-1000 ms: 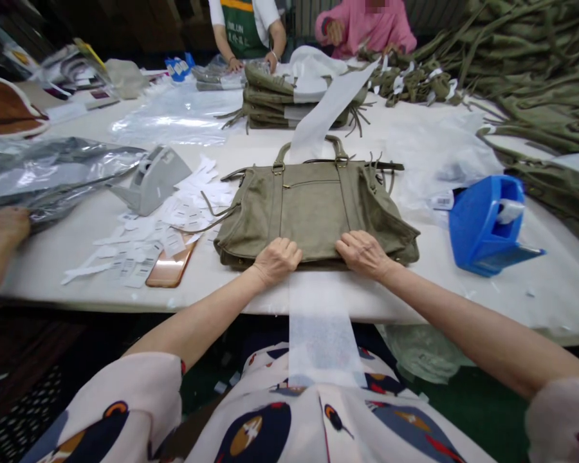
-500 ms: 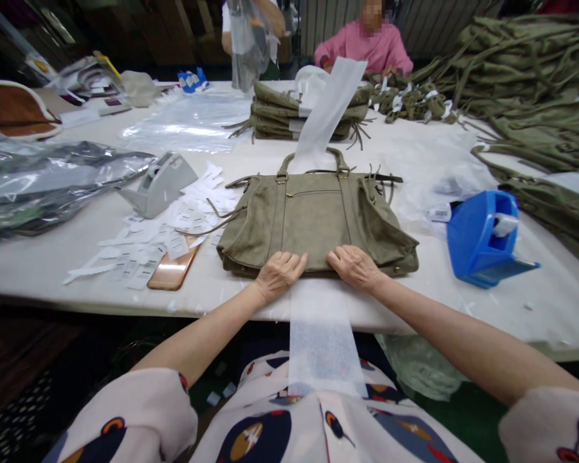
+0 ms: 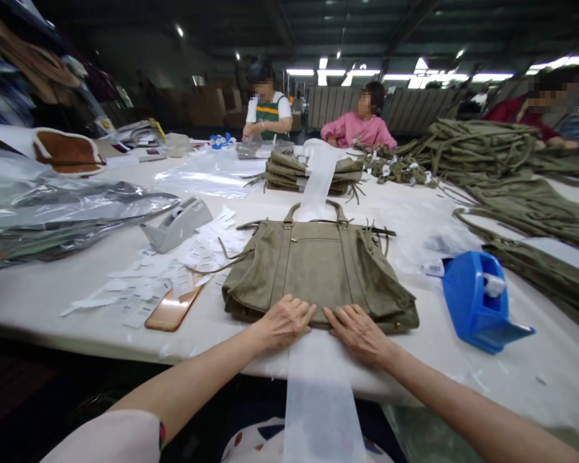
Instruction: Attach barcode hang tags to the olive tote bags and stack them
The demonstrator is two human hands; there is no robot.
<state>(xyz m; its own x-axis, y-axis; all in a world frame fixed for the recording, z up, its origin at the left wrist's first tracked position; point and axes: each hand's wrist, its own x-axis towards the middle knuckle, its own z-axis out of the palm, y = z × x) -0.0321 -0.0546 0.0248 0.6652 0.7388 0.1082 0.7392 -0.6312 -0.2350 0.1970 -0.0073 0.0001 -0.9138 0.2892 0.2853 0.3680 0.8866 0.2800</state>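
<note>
An olive-green handbag (image 3: pixel 313 270) lies flat on the table, handles pointing away from me. My left hand (image 3: pixel 289 321) holds its lower edge left of the middle, fingers on top of the material. Just right of the middle, my right hand (image 3: pixel 359 329) is on the same edge, fingers bent over it; its thumb is hidden. A long white paper strip (image 3: pixel 321 392) runs out from under the bag between my wrists and hangs over the table edge. Its far part (image 3: pixel 318 180) shows beyond the handles.
A grey tape dispenser (image 3: pixel 178 225), loose white labels (image 3: pixel 145 283) and a phone (image 3: pixel 174 308) lie to the left. On the right stands a blue tape dispenser (image 3: pixel 477 302). Stacked olive bags (image 3: pixel 280 170) and a large olive heap (image 3: pixel 482 148) are farther back. Several people work behind.
The camera has tilted up, showing the ceiling lights and more co-workers. My hands stay at the bag's lower edge, their fingers a little straighter. The far part of the paper strip has dropped lower.
</note>
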